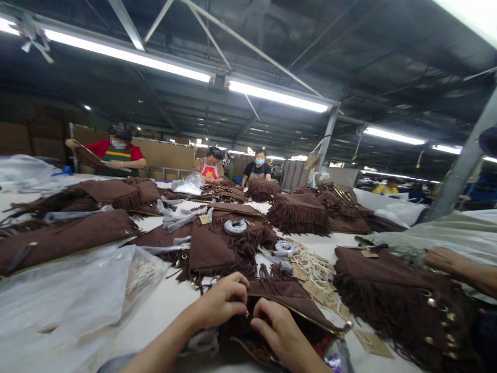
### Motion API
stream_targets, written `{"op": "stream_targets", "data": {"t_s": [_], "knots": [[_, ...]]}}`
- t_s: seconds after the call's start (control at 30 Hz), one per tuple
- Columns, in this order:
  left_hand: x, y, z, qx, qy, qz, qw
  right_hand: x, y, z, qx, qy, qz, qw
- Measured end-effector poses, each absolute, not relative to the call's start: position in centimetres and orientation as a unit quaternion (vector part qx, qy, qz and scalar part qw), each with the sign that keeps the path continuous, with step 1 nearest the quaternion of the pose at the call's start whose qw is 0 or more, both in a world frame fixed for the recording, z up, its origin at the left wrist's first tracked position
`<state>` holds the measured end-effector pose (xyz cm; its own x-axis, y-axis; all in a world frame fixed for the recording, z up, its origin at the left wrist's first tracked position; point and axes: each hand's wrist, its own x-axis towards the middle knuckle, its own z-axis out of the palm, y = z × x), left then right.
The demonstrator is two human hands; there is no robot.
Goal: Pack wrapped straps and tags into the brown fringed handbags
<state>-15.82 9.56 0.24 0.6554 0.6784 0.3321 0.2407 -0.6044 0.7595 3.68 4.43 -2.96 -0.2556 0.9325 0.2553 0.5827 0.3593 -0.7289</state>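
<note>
A brown suede fringed bag (289,300) lies on the white table right in front of me, its gold-edged opening facing me. My left hand (221,300) pinches the top edge of the bag near a small metal part, fingers curled closed. My right hand (277,331) grips the same edge just beside it, fingers bent over the opening. Several paper tags (310,285) with white strings lie just beyond the bag.
Piles of identical brown fringed bags (298,212) cover the long table (166,303). Clear plastic sheeting (66,295) lies at my left. Another person's arm (462,267) rests on a bag stack (407,305) at the right. Three people work at the far side.
</note>
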Motion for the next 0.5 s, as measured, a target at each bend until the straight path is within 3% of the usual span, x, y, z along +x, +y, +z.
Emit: {"op": "stream_targets", "data": {"t_s": [0.1,0.3,0.5], "knots": [[-15.5,8.5,2.7,0.815,0.319,0.382,0.297,3.8,3.9,-1.9,-0.511,-0.755,0.170,0.373],[-12.6,5.9,3.6,0.660,0.347,0.326,0.581,2.9,3.8,-0.1,-0.528,-0.640,0.229,0.509],[-11.2,5.2,1.8,0.659,0.345,0.335,0.578,2.4,4.3,-0.1,-0.511,-0.603,0.169,0.589]]}}
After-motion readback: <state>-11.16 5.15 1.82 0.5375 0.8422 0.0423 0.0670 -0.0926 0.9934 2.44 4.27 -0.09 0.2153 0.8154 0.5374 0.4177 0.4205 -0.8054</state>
